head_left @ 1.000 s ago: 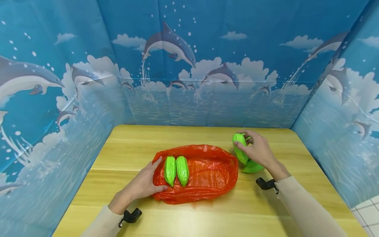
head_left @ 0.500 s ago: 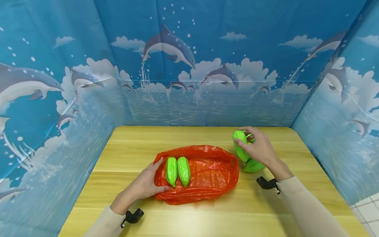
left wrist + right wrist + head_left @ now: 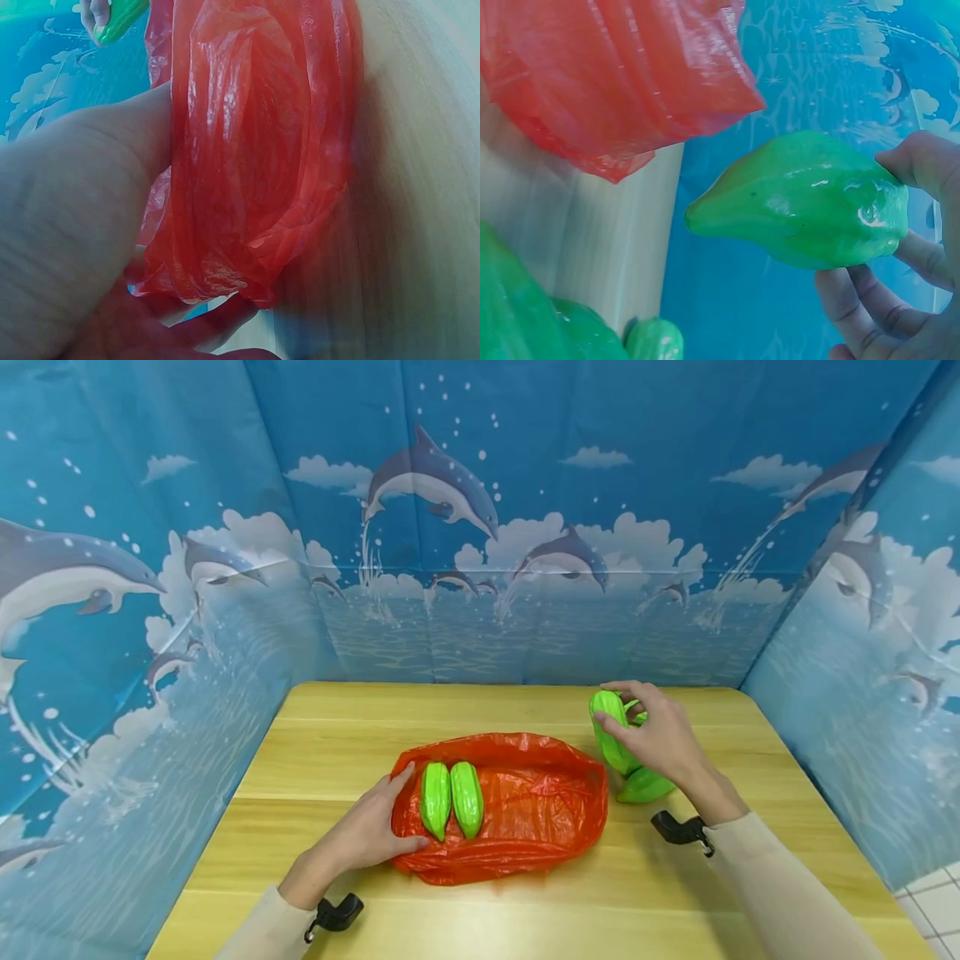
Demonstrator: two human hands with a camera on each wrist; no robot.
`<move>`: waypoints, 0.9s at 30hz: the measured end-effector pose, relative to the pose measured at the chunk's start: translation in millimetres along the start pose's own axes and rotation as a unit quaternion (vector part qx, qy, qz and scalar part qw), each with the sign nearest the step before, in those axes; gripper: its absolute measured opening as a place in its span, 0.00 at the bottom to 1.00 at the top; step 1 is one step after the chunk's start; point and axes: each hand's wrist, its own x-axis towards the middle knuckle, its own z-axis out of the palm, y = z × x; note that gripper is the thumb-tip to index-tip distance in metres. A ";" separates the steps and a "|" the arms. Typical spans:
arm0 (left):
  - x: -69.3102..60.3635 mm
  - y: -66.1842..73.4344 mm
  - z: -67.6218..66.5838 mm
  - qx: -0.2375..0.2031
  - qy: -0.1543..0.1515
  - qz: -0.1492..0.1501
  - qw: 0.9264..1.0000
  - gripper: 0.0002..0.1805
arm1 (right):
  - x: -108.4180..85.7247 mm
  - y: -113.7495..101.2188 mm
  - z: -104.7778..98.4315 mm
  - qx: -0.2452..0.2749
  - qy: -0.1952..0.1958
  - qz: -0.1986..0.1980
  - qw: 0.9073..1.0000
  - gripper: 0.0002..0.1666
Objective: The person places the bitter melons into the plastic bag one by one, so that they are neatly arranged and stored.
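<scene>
A red plastic bag lies with its mouth spread on the table. Two green ridged fruits rest side by side in its left half. My left hand holds the bag's left end, thumb near the front and fingers toward the back; in the left wrist view the red plastic partly hides the fingers. Right of the bag, my right hand grips another green ridged fruit between thumb and fingers at its blunt end. Its pointed tip faces away from the palm.
More green fruit lies on the wooden table under my right hand, partly covered by it. Several fruits show at the lower left of the right wrist view. A blue dolphin-print curtain encloses the table's back and sides.
My right hand lifts slightly with the fruit over the first half second, then barely moves. The left hand stays at the bag's end. The whole head view shifts a little.
</scene>
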 end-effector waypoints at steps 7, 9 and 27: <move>-1.1 -1.3 1.0 -0.004 0.000 0.002 1.000 0.69 | 1.0 -8.8 -2.2 -0.007 0.009 -0.009 1.000 0.29; -1.5 -1.7 0.5 -0.001 0.001 0.002 1.000 0.69 | 1.7 -11.9 -2.2 -0.006 0.009 -0.012 1.000 0.28; -2.1 -1.4 0.7 -0.002 0.008 0.005 1.000 0.68 | 6.8 -37.9 3.4 -0.006 -0.010 -0.021 1.000 0.29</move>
